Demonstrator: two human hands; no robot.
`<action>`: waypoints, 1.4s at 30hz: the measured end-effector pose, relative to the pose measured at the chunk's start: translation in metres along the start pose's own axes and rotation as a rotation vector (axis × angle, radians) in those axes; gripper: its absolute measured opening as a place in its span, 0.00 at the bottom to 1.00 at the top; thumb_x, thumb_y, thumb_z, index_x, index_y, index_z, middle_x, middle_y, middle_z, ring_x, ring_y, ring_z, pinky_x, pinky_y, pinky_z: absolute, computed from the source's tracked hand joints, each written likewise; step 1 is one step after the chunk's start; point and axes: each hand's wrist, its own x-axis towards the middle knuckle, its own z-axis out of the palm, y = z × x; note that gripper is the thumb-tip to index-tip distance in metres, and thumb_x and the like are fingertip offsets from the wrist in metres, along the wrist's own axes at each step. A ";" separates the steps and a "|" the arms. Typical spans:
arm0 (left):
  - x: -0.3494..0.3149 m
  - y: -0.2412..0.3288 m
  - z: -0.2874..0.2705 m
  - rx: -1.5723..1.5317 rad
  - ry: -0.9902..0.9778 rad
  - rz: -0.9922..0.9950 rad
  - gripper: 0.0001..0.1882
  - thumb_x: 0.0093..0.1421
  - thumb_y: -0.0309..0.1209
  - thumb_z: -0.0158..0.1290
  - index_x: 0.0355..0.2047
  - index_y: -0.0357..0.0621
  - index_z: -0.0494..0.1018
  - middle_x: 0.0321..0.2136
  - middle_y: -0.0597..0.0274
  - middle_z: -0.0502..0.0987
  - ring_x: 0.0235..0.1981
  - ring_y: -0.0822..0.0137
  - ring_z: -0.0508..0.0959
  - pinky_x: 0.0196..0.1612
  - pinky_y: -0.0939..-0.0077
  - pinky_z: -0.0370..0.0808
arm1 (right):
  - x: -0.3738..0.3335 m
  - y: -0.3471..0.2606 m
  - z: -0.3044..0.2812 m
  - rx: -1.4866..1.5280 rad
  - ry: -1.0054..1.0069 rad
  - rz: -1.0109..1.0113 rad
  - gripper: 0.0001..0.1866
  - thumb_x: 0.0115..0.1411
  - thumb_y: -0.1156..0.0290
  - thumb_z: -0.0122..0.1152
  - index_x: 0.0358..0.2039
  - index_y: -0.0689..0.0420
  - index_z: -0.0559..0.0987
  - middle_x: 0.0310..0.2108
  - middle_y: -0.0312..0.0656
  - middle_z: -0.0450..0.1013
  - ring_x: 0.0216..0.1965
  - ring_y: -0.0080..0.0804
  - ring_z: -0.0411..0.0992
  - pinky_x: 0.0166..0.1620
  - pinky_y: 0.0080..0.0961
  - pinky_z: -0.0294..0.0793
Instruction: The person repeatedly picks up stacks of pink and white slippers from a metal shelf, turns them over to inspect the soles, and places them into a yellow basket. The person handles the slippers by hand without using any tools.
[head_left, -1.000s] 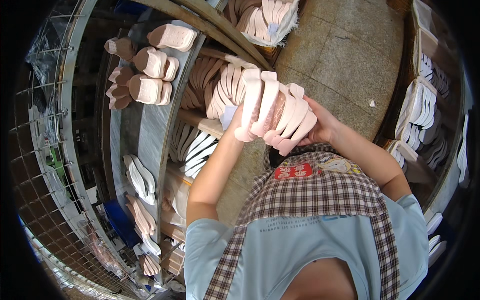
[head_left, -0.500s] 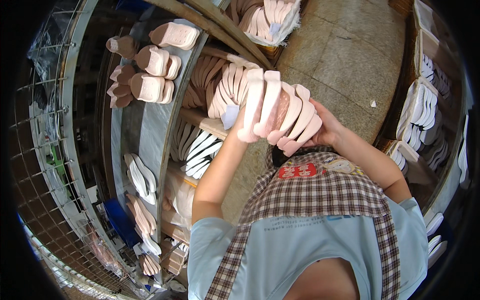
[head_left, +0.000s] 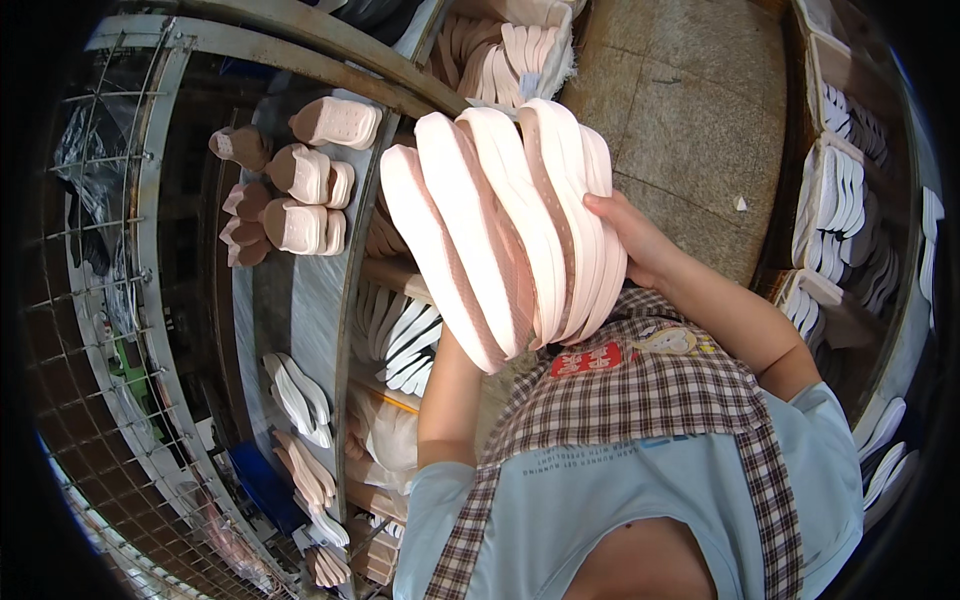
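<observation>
Person holding a fan of pale pink shoe soles (head_left: pixel 535 235) at the centre of the frame.
The right hand (head_left: pixel 640 240) grips the fan's right edge, thumb in front; the left forearm (head_left: pixel 447 400) runs behind it, its hand hidden, so I cannot tell that grip. The bundle seems gathered, not yet set down. At least five soles are held; overlap hides the exact number. On the grey tabletop (head_left: pixel 320 290), left, lie five pink-and-brown soles (head_left: pixel 337 122) beside three darker pieces (head_left: pixel 242 147), and, lower, two white soles (head_left: pixel 298 400). White soles (head_left: pixel 840 195) in crates at right are too many to count.
</observation>
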 end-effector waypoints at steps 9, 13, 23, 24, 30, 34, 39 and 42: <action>-0.008 0.002 -0.003 -0.016 0.042 0.050 0.25 0.65 0.38 0.42 0.59 0.38 0.57 0.55 0.54 0.64 0.54 0.61 0.67 0.56 0.67 0.67 | -0.012 -0.011 0.017 -0.084 -0.020 -0.201 0.44 0.56 0.60 0.59 0.62 0.66 0.45 0.58 0.55 0.55 0.59 0.40 0.58 0.59 0.34 0.60; -0.007 0.004 -0.005 -0.020 0.050 0.072 0.25 0.65 0.38 0.43 0.59 0.38 0.57 0.55 0.54 0.64 0.54 0.60 0.67 0.55 0.67 0.67 | -0.014 -0.014 0.019 -0.098 -0.038 -0.239 0.45 0.55 0.59 0.60 0.62 0.66 0.44 0.59 0.55 0.54 0.59 0.41 0.57 0.60 0.35 0.60; -0.002 0.012 -0.005 -0.025 0.063 0.123 0.25 0.64 0.37 0.44 0.59 0.38 0.57 0.56 0.53 0.64 0.54 0.59 0.68 0.55 0.66 0.68 | -0.015 -0.017 0.019 -0.103 -0.035 -0.264 0.44 0.56 0.62 0.59 0.63 0.63 0.43 0.59 0.55 0.54 0.60 0.41 0.56 0.60 0.35 0.59; -0.001 0.014 -0.005 -0.022 0.067 0.131 0.25 0.64 0.37 0.44 0.59 0.38 0.57 0.56 0.53 0.64 0.54 0.59 0.68 0.55 0.66 0.68 | -0.015 -0.016 0.018 -0.108 -0.046 -0.274 0.44 0.55 0.63 0.60 0.63 0.63 0.43 0.59 0.54 0.53 0.60 0.41 0.56 0.60 0.35 0.58; -0.001 0.022 -0.009 -0.031 0.086 0.180 0.26 0.64 0.37 0.44 0.59 0.38 0.57 0.56 0.53 0.64 0.54 0.59 0.68 0.55 0.65 0.68 | -0.009 -0.017 0.009 -0.076 -0.085 -0.312 0.48 0.52 0.65 0.63 0.63 0.62 0.43 0.60 0.52 0.53 0.61 0.41 0.53 0.62 0.36 0.55; -0.007 0.021 -0.014 -0.037 0.109 0.207 0.26 0.64 0.37 0.44 0.59 0.39 0.57 0.56 0.53 0.64 0.54 0.59 0.68 0.55 0.64 0.68 | -0.010 -0.027 0.005 -0.122 -0.079 -0.350 0.50 0.49 0.67 0.66 0.64 0.62 0.43 0.60 0.51 0.52 0.62 0.39 0.53 0.62 0.35 0.54; -0.014 0.013 -0.017 -0.045 0.126 0.228 0.26 0.64 0.37 0.45 0.59 0.39 0.57 0.56 0.52 0.64 0.54 0.58 0.68 0.54 0.64 0.69 | -0.007 -0.042 0.000 -0.273 -0.065 -0.338 0.50 0.48 0.67 0.67 0.64 0.62 0.46 0.60 0.50 0.53 0.61 0.39 0.54 0.62 0.35 0.54; -0.018 0.005 -0.017 -0.053 0.138 0.231 0.26 0.63 0.37 0.45 0.59 0.39 0.57 0.56 0.52 0.64 0.54 0.58 0.68 0.54 0.63 0.69 | -0.006 -0.046 -0.004 -0.332 -0.056 -0.332 0.51 0.46 0.68 0.68 0.63 0.63 0.46 0.60 0.50 0.54 0.61 0.38 0.54 0.62 0.34 0.54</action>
